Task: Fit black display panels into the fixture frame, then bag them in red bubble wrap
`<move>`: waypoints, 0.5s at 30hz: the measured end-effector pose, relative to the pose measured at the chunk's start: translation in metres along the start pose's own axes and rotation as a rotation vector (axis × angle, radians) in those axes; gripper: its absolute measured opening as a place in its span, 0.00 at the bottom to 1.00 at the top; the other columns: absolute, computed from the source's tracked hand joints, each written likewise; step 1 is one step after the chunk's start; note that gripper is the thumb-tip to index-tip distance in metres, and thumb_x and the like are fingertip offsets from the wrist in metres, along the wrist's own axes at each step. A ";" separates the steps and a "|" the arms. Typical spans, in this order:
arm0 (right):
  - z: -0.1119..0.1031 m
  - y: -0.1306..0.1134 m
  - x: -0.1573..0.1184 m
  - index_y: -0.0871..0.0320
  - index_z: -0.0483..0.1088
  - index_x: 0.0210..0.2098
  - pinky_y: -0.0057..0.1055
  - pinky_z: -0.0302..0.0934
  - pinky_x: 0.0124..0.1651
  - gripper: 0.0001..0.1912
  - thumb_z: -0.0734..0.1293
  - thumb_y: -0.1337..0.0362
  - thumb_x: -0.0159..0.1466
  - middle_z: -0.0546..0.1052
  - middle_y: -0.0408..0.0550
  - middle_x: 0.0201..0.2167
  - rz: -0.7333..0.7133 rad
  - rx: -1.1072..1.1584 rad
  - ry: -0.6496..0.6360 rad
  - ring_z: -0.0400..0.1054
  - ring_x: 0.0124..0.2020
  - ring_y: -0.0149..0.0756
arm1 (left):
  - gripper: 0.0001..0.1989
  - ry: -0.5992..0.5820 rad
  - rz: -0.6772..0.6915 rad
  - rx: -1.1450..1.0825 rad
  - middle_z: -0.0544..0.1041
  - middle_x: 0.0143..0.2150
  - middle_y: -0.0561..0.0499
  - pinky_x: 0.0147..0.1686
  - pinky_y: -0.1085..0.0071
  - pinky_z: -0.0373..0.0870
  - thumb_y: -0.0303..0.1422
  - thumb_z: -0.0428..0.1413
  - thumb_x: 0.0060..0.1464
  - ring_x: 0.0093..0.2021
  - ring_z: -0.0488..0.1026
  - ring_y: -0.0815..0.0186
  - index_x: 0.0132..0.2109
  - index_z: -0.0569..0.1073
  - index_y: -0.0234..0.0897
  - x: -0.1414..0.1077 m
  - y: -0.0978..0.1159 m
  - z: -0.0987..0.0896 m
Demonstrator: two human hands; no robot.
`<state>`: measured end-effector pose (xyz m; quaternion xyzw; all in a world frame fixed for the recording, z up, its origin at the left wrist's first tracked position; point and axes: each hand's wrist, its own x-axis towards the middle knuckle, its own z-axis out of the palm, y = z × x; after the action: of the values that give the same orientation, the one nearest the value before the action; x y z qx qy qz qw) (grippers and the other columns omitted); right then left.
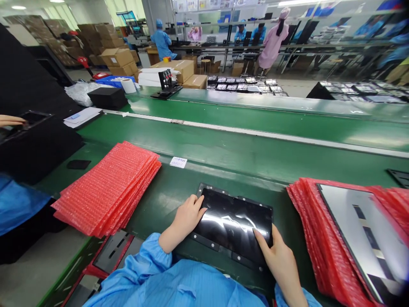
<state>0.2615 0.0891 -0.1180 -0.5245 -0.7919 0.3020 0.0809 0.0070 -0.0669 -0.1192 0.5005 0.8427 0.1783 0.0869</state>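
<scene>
A glossy black display panel [236, 221] lies in front of me, over a dark flat frame [212, 244] with light round spots along its edges. My left hand [188, 216] grips the panel's left edge, thumb and fingertips on the glass. At the opposite edge, my right hand [281, 258] grips it with the fingers partly hidden behind. White reflections streak across the glass. To the right, a silver-backed screen panel [361, 230] with dark strips rests on a stack of red bubble-wrap sleeves [309, 221].
Another pile of red bubble-wrap sleeves [108, 187] lies left, near a paper label [178, 162] on the green bench [230, 147]. A co-worker's hand [12, 120] reaches into a black box at far left. Below the bench edge, more panels [111, 251] sit in red sleeves.
</scene>
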 end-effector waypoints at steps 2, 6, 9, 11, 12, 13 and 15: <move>-0.001 0.000 0.001 0.62 0.58 0.62 0.35 0.60 0.25 0.44 0.54 0.35 0.60 0.68 0.40 0.13 -0.017 -0.073 -0.011 0.71 0.20 0.47 | 0.24 -0.011 0.004 0.041 0.70 0.45 0.42 0.43 0.63 0.69 0.42 0.43 0.64 0.45 0.70 0.56 0.62 0.64 0.38 0.000 0.000 -0.001; -0.001 0.002 0.003 0.65 0.57 0.63 0.37 0.61 0.24 0.43 0.51 0.38 0.63 0.75 0.49 0.18 -0.096 -0.389 0.021 0.74 0.22 0.51 | 0.24 -0.033 0.004 0.115 0.71 0.45 0.41 0.38 0.65 0.70 0.42 0.44 0.64 0.44 0.70 0.56 0.61 0.65 0.35 0.003 0.004 -0.004; -0.002 0.004 0.007 0.66 0.60 0.62 0.38 0.62 0.25 0.39 0.52 0.41 0.65 0.79 0.56 0.25 -0.211 -0.586 0.138 0.75 0.26 0.52 | 0.23 -0.038 0.002 0.167 0.72 0.45 0.41 0.35 0.66 0.70 0.40 0.45 0.64 0.45 0.70 0.55 0.60 0.66 0.34 0.005 0.009 -0.010; -0.005 0.004 0.011 0.62 0.66 0.58 0.38 0.65 0.31 0.32 0.55 0.45 0.66 0.80 0.59 0.36 -0.370 -0.591 0.213 0.75 0.36 0.51 | 0.22 -0.037 0.011 0.190 0.72 0.44 0.40 0.34 0.66 0.69 0.37 0.45 0.64 0.45 0.69 0.54 0.60 0.67 0.32 0.005 0.012 -0.014; -0.007 0.003 0.012 0.60 0.68 0.56 0.39 0.65 0.37 0.28 0.57 0.47 0.66 0.79 0.59 0.43 -0.453 -0.574 0.231 0.73 0.43 0.51 | 0.21 -0.037 0.019 0.209 0.73 0.44 0.40 0.34 0.66 0.70 0.36 0.45 0.64 0.45 0.69 0.53 0.59 0.68 0.32 0.006 0.013 -0.016; -0.010 0.002 0.014 0.59 0.70 0.55 0.40 0.64 0.42 0.25 0.59 0.50 0.66 0.77 0.57 0.49 -0.518 -0.557 0.230 0.70 0.48 0.51 | 0.21 -0.035 0.030 0.235 0.73 0.44 0.40 0.34 0.65 0.70 0.35 0.44 0.64 0.45 0.69 0.53 0.59 0.68 0.31 0.006 0.014 -0.017; -0.015 -0.002 0.016 0.57 0.71 0.52 0.44 0.61 0.50 0.21 0.62 0.53 0.65 0.73 0.53 0.55 -0.562 -0.534 0.200 0.65 0.54 0.51 | 0.21 -0.033 0.059 0.308 0.74 0.43 0.40 0.34 0.65 0.70 0.34 0.43 0.64 0.44 0.70 0.54 0.58 0.69 0.31 0.007 0.014 -0.018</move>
<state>0.2597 0.1082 -0.1075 -0.3169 -0.9434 -0.0009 0.0978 0.0094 -0.0587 -0.0966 0.5352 0.8435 0.0413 0.0179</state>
